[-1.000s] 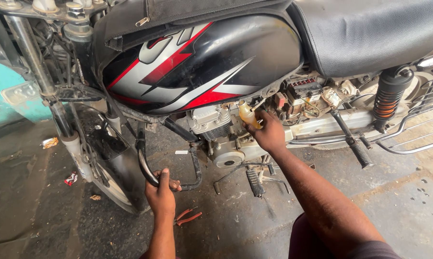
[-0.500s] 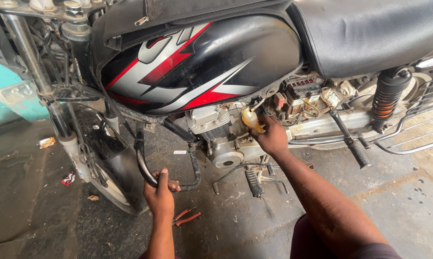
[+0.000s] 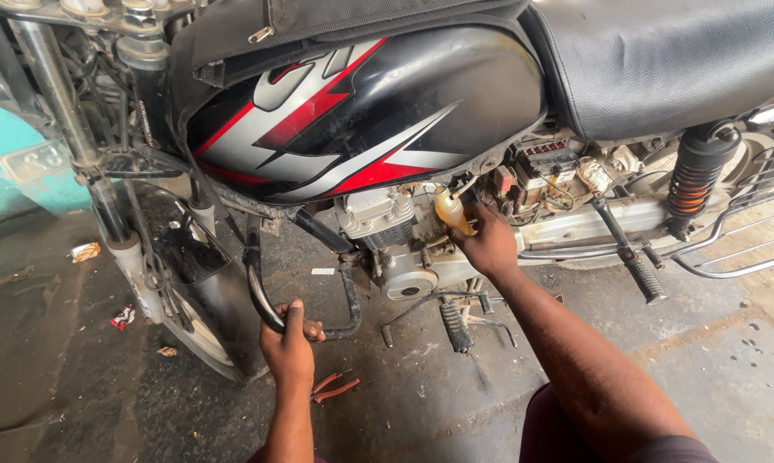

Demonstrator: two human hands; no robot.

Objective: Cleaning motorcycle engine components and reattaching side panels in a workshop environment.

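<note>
The right hand (image 3: 490, 244) now sits lower and closer beneath the fuel tank (image 3: 361, 111) than in the earlier views, pressing a small amber filter bulb (image 3: 452, 211) toward the carburettor area. The bulb stands more upright than before and lies just under the rear lower edge of the tank, beside the cylinder head (image 3: 378, 219). This suggests the part is being seated rather than carried. The right grip is narrow, fingers closed around the bulb's lower end.

The left hand (image 3: 288, 347) remains wrapped around the black crash guard bar (image 3: 262, 296), below and forward of the tank; its grip is closed fully on the tube.

The bulb is translucent, yellow-amber, rounded, with a thin hose leading up toward the tank. Whether the hose is joined cannot be told.

Red-handled pliers (image 3: 334, 387) lie on the floor (image 3: 404, 411), below the tank, near the left hand. The kick-start lever (image 3: 631, 257) hangs behind the tank.
</note>
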